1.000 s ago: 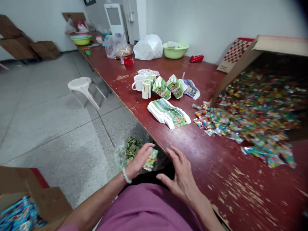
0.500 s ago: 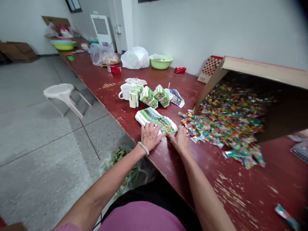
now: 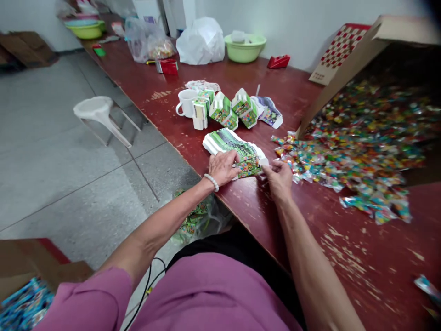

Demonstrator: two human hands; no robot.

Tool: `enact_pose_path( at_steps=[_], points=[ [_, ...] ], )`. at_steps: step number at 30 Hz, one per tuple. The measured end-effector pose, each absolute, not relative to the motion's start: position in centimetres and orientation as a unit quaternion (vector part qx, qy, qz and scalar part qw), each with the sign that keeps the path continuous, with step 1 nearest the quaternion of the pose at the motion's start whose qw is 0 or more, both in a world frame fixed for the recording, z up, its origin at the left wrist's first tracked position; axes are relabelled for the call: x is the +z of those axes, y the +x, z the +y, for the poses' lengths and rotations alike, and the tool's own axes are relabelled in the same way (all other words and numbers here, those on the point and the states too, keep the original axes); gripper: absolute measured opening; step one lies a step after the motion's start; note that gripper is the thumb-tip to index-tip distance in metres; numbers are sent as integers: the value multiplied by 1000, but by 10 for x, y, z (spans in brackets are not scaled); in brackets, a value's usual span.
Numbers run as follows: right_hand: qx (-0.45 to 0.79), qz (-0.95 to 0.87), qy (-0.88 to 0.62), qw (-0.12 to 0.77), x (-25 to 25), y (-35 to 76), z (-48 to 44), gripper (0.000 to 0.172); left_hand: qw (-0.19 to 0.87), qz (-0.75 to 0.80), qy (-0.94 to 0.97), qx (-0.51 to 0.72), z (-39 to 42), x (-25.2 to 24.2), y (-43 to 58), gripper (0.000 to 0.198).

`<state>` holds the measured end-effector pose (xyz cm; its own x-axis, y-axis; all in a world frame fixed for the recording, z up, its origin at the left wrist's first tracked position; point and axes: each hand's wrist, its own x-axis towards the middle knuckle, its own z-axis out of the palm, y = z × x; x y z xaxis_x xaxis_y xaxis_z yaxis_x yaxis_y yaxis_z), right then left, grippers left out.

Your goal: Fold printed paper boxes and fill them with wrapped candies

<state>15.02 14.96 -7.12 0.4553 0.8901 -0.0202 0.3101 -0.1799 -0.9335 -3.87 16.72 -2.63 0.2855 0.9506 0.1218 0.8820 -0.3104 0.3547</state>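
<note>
A fanned stack of flat green-and-white carton blanks lies on the worn red table. My left hand is curled on the near end of the stack and grips one flat blank. My right hand pinches the other end of that same blank. Just right of my hands lies a spill of colourful wrapped sweets from a tipped cardboard box. Several folded-up small cartons and a white mug stand behind the stack.
A clear bag of green packets sits on the floor below the table edge. A white plastic stool stands to the left. Far along the table are plastic bags, green basins, and a red tape dispenser. A cardboard box of blue packets sits at lower left.
Both hands rose from my lap to the stack of carton blanks on the table, and now they hold one blank between them. The camera view has shifted.
</note>
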Motion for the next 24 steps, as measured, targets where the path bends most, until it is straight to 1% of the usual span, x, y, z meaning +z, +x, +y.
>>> enact_pose_path(
  at_steps=[3,6,9,11,12,13,16,18,20,22,24],
  points=[
    [367,-414,-639,534,-67,152,135,41,129,569,796,161,158,-21,-48,18],
    [408,-412,-590,562,-61,151,117,35,112,565,798,178,149,-17,-53,16],
    [433,-415,-560,571,-51,152,102,31,102,548,807,196,143,-9,-53,21],
    [443,-423,-536,580,-40,154,92,28,139,514,820,210,139,0,-51,24],
    [448,-430,-521,586,-33,155,87,26,187,487,826,212,136,6,-50,25],
    [456,-438,-503,589,-26,157,82,24,259,453,827,208,133,11,-49,26],
    [486,-475,-456,575,-4,160,66,19,555,313,757,142,118,24,-45,32],
    [501,-503,-440,550,6,160,57,19,716,239,652,77,103,25,-42,39],
    [515,-519,-429,530,12,158,50,19,801,212,558,43,85,20,-39,43],
    [532,-521,-420,519,14,155,43,20,836,205,504,74,69,12,-38,49],
    [545,-512,-418,515,15,150,37,19,846,204,480,114,58,4,-37,52]
  ],
)
